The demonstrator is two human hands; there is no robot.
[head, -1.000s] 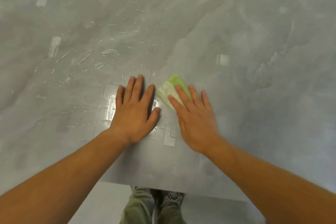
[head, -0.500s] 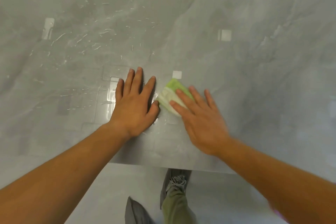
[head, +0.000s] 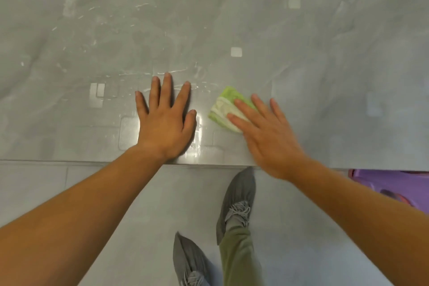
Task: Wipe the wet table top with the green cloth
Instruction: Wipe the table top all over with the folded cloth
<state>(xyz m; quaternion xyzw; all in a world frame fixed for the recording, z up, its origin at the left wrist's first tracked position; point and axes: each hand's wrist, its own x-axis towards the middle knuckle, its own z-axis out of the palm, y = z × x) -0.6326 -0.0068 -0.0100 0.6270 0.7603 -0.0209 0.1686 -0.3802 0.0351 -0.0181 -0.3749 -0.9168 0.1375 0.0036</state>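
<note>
Left hand (head: pixel 166 123) lies flat on the grey desk (head: pixel 301 76), fingers straight and spread, with water streaks (head: pixel 171 71) glinting at its 12 o'clock. At its 3 o'clock, a little apart, sits the folded green cloth (head: pixel 224 109). The right hand (head: pixel 267 137), slightly blurred, presses down on the cloth's 4 o'clock side with straight fingers.

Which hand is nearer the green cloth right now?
Right. The right hand presses flat on the green cloth; the left hand lies flat on the table top beside it, not touching.
</note>
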